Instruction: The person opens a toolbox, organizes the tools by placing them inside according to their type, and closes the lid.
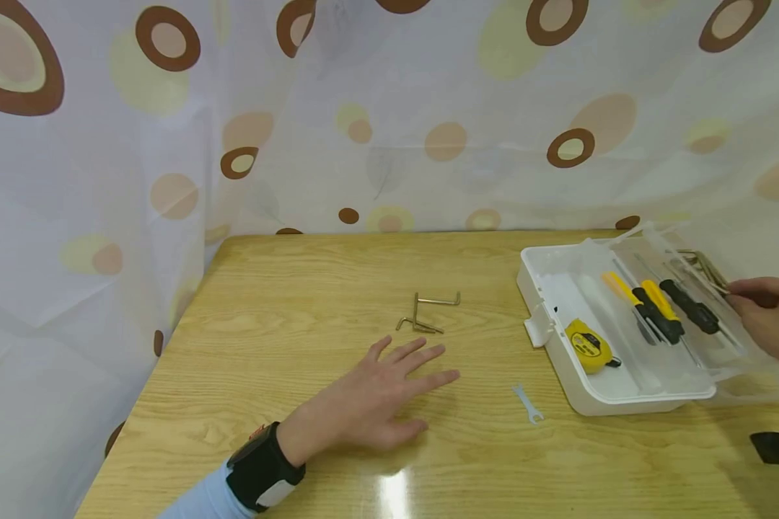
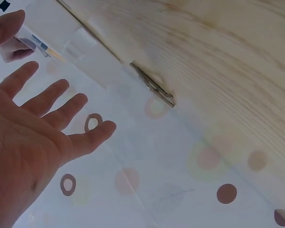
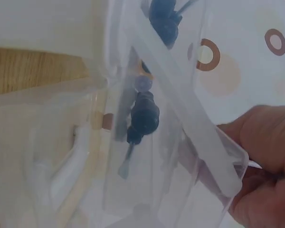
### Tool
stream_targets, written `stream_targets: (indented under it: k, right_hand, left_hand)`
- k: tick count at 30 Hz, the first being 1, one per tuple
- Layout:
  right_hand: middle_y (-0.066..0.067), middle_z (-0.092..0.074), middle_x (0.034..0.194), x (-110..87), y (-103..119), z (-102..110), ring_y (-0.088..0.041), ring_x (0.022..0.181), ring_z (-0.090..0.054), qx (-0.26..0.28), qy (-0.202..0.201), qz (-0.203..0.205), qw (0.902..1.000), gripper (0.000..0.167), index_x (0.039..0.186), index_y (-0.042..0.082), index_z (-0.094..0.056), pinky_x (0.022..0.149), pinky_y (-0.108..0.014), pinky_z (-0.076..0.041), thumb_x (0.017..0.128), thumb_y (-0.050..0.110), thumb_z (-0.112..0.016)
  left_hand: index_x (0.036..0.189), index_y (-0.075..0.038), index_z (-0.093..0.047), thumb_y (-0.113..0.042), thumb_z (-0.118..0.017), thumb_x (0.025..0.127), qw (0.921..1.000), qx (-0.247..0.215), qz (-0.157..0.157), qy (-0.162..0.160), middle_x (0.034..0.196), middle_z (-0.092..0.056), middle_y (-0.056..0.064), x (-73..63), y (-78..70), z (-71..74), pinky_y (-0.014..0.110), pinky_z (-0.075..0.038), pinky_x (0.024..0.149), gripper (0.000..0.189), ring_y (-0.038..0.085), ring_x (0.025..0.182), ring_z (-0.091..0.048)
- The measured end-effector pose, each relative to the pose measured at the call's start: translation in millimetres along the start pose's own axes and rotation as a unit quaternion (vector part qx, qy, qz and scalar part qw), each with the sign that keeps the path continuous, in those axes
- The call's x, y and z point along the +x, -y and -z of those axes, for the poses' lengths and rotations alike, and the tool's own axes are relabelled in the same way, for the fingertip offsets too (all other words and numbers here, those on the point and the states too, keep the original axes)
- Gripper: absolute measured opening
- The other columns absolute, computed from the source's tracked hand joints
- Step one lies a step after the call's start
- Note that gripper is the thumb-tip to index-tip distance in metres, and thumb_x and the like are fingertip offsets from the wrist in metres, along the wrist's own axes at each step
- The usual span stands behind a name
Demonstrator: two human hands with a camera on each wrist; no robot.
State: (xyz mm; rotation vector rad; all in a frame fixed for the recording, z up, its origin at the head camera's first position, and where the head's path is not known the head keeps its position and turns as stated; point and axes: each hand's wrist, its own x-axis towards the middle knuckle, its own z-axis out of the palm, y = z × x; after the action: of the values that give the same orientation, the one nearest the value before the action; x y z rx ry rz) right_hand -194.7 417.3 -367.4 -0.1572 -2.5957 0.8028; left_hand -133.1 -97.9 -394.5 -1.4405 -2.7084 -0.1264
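My left hand (image 1: 386, 396) is held over the table with its fingers straight and spread, holding nothing. Just beyond its fingertips lie brass-coloured hex keys (image 1: 417, 313), several short bent rods crossing each other. On the right, my right hand (image 1: 769, 317) pinches the edge of a clear plastic lid (image 3: 180, 104) between thumb and fingers. The lid belongs to a white toolbox (image 1: 565, 375) and stands partly raised over its right side. Through it show screwdrivers (image 1: 658, 310) with yellow and black handles and more hex keys (image 1: 707, 270).
A yellow tape measure (image 1: 587, 347) lies in the toolbox's left compartment. A small open-end wrench (image 1: 529, 405) rests on the wooden table (image 1: 285, 288) between left hand and box. Patterned cloth (image 1: 389, 144) hangs behind the table. A black strap-like item (image 1: 772, 448) shows at lower right.
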Motion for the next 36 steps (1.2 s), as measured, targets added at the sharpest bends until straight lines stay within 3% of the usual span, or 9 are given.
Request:
stream_targets:
  k: [3, 5, 7, 15, 20, 25, 29, 32, 36]
  right_hand:
    - [-0.047, -0.062, 0.097, 10.3, -1, 2, -0.004, 0.058, -0.059, -0.055, 0.029, 0.045, 0.9971, 0.019, 0.106, -0.025, -0.063, 0.057, -0.022, -0.048, 0.093, -0.011, -0.06]
    - [-0.046, -0.063, 0.097, 18.0, -2, 3, -0.038, 0.07, -0.066, -0.082, 0.052, 0.069, 0.993, 0.018, 0.105, -0.025, -0.064, 0.066, -0.041, -0.055, 0.091, -0.013, -0.062]
    - [-0.044, -0.064, 0.094, 26.0, -2, 4, -0.059, 0.081, -0.058, -0.101, 0.072, 0.084, 0.9887, 0.017, 0.103, -0.024, -0.065, 0.068, -0.057, -0.052, 0.091, -0.012, -0.064]
    - [-0.036, -0.069, 0.093, 63.5, 2, 2, -0.044, 0.07, -0.063, -0.194, 0.138, 0.096, 0.9666, 0.025, 0.109, -0.016, -0.067, 0.072, -0.062, -0.043, 0.098, 0.005, -0.06]
    - [-0.038, -0.068, 0.089, 65.9, 19, -2, -0.045, 0.069, -0.063, -0.203, 0.136, 0.099, 0.9647, 0.038, 0.112, -0.023, -0.061, 0.068, -0.062, -0.047, 0.104, 0.013, -0.055]
    - [-0.037, -0.069, 0.092, 28.2, 65, -22, -0.047, 0.068, -0.063, -0.194, 0.081, 0.169, 0.9629, 0.042, 0.113, -0.018, -0.065, 0.059, -0.057, -0.052, 0.103, 0.022, -0.059]
    - [-0.034, -0.069, 0.115, -14.0, 115, -46, -0.05, 0.09, -0.069, -0.147, 0.074, 0.248, 0.9547, 0.041, 0.122, -0.006, -0.069, 0.072, -0.062, -0.054, 0.1, 0.028, -0.065]
    - [-0.028, -0.069, 0.124, -44.7, 151, -67, -0.046, 0.099, -0.07, -0.116, 0.143, 0.281, 0.9419, 0.043, 0.127, 0.001, -0.069, 0.075, -0.057, -0.057, 0.1, 0.033, -0.066]
    - [-0.022, -0.069, 0.13, -77.5, 184, -98, -0.039, 0.106, -0.072, -0.099, 0.257, 0.312, 0.9094, 0.047, 0.131, 0.004, -0.067, 0.08, -0.051, -0.06, 0.101, 0.039, -0.063]
  left_hand:
    - [0.159, -0.033, -0.036, -0.046, -0.064, 0.096, 1.0, 0.001, 0.004, -0.005, 0.169, -0.031, 0.003, 0.6, 0.7, 1.5, 0.065, -0.036, 0.114, 0.07, 0.026, 0.156, -0.032]
    - [0.159, -0.033, -0.036, -0.045, -0.064, 0.096, 1.0, 0.0, 0.005, -0.008, 0.169, -0.031, 0.002, 0.8, 1.0, 1.9, 0.065, -0.036, 0.115, 0.07, 0.025, 0.156, -0.031]
    - [0.159, -0.033, -0.036, -0.045, -0.065, 0.096, 0.9999, -0.004, 0.005, -0.009, 0.169, -0.031, 0.002, 0.7, 1.0, 1.9, 0.065, -0.036, 0.115, 0.071, 0.025, 0.156, -0.032]
    - [0.158, -0.032, -0.038, -0.044, -0.066, 0.095, 0.9998, -0.013, 0.01, -0.012, 0.169, -0.03, 0.002, -1.5, 2.6, 2.5, 0.066, -0.036, 0.114, 0.07, 0.028, 0.154, -0.035]
    - [0.158, -0.032, -0.038, -0.045, -0.066, 0.095, 0.9997, -0.004, 0.022, -0.008, 0.169, -0.029, 0.002, -4.9, 5.4, 4.9, 0.065, -0.037, 0.113, 0.07, 0.029, 0.154, -0.034]
    - [0.158, -0.031, -0.039, -0.043, -0.068, 0.094, 0.9991, -0.018, 0.038, -0.011, 0.168, -0.031, 0.003, -11.1, 12.5, 8.9, 0.067, -0.037, 0.113, 0.071, 0.03, 0.154, -0.034]
    - [0.158, -0.03, -0.04, -0.041, -0.07, 0.093, 0.9976, -0.02, 0.057, -0.032, 0.167, -0.034, 0.004, -17.7, 22.8, 11.3, 0.068, -0.038, 0.111, 0.073, 0.032, 0.153, -0.037]
    - [0.157, -0.028, -0.042, -0.04, -0.072, 0.091, 0.9954, -0.016, 0.074, -0.058, 0.166, -0.037, 0.004, -24.1, 30.7, 13.5, 0.069, -0.04, 0.109, 0.074, 0.034, 0.15, -0.04]
    - [0.157, -0.028, -0.042, -0.039, -0.074, 0.09, 0.9925, -0.012, 0.088, -0.085, 0.165, -0.039, 0.006, -31.8, 38.2, 18.8, 0.07, -0.04, 0.107, 0.074, 0.035, 0.149, -0.042]
